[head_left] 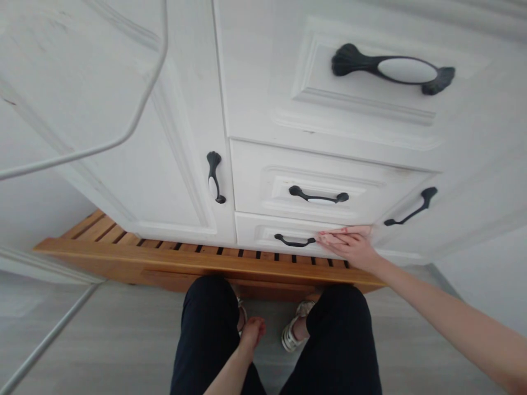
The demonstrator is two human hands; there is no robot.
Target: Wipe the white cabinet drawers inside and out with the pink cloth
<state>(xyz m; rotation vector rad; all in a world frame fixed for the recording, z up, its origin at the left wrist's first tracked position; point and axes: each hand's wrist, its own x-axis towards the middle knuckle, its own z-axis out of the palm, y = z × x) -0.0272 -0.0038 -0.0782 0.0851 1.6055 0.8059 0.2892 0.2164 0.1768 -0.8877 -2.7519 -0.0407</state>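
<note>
Resting straight-fingered on the lowest drawer, white, panelled: right hand, just beside the curved dark handle. Left hand between knees, grip unclear. Brown wooden slats below; floor grey, streaked. Pale wall right.

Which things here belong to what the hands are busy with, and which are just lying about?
In use: right hand at bottom drawer; drawer handle beside that hand.

Just there: left hand, held low; middle drawer; wooden slatted base; shoes.
</note>
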